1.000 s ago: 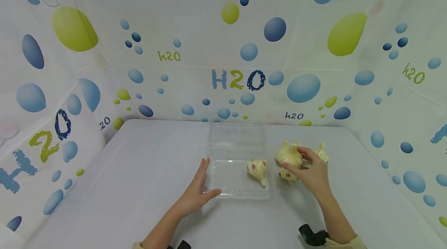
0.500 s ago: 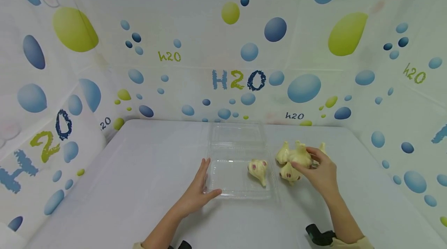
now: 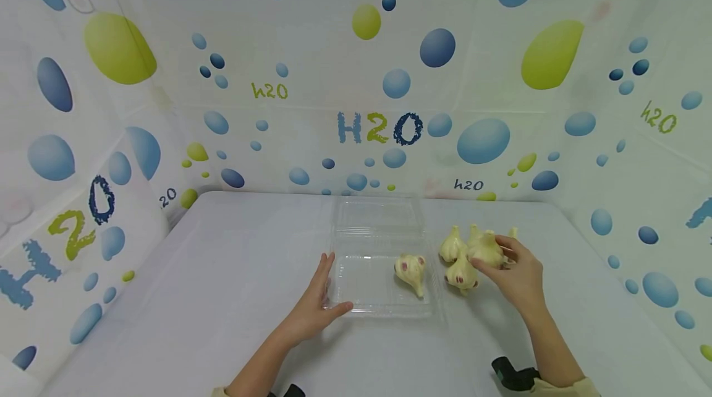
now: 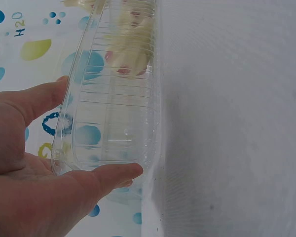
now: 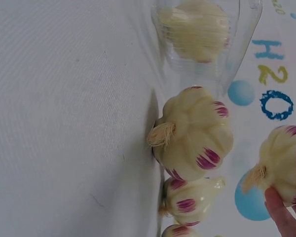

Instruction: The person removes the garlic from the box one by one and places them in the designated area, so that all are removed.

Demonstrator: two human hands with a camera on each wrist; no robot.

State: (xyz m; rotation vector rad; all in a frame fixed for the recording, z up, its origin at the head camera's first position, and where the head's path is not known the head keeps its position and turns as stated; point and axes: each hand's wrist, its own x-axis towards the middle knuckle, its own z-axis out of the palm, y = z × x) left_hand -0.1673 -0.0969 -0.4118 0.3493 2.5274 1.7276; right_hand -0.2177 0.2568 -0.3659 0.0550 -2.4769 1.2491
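An open clear plastic clamshell container (image 3: 367,310) sits mid-table, its lid (image 3: 378,214) laid back toward the wall. Inside, at the right, rests a garlic bulb (image 3: 410,268). At the container's near left corner my left hand (image 3: 311,313) touches it, fingers straight along the left wall and thumb along the front. My right hand (image 3: 517,279) pinches another garlic bulb (image 5: 286,165) between thumb and fingers, held apart from the lower bulbs in the right wrist view. Near it are a front garlic bulb (image 3: 461,276), a left one (image 3: 452,247), and others partly hidden behind it.
The white-covered table (image 3: 233,248) extends to both sides of the container. Behind it hangs a patterned curtain (image 3: 311,26) with blue and green dots. A black device (image 3: 514,375) sits at my right wrist.
My right hand has shifted right across the cluster with the pinched garlic bulb, uncovering the left and front bulbs. My left hand and the container have stayed put.
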